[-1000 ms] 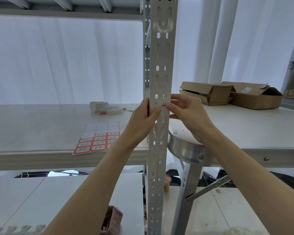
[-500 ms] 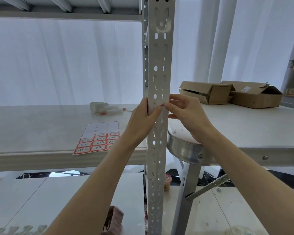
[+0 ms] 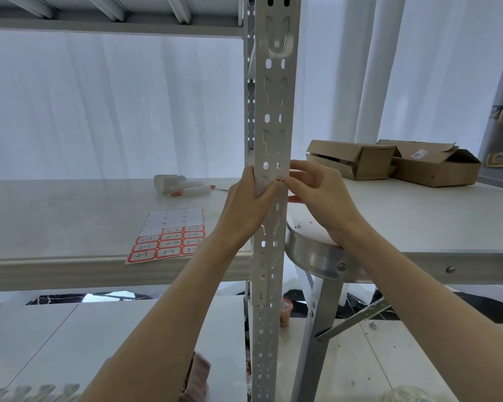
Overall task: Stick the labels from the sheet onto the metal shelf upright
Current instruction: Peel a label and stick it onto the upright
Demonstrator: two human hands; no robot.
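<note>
While the left hand (image 3: 246,204) grips the upright (image 3: 272,117) to steady it, the right hand (image 3: 317,192) pinches a red-edged label (image 3: 280,179) against it. At eight o'clock from the hands, the label sheet (image 3: 169,236) lies within reach on the shelf (image 3: 55,216).

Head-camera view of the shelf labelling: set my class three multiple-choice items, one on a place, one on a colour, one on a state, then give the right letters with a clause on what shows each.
1. Where does the label sheet lie?
A. On the shelf board left of the upright
B. On the cardboard boxes
C. On the floor

2. What colour borders the unpeeled labels?
A. Blue
B. Red
C. Green

3. What are the hands doing?
A. Both rest on the shelf
B. One lifts a box
C. Both work at the metal upright

Answers: 1 A, the sheet overhangs the board's front edge left of the upright. 2 B, the written labels have red frames. 3 C, the left hand and right hand meet at the upright, with a red-edged scrap at the fingertips.
</note>
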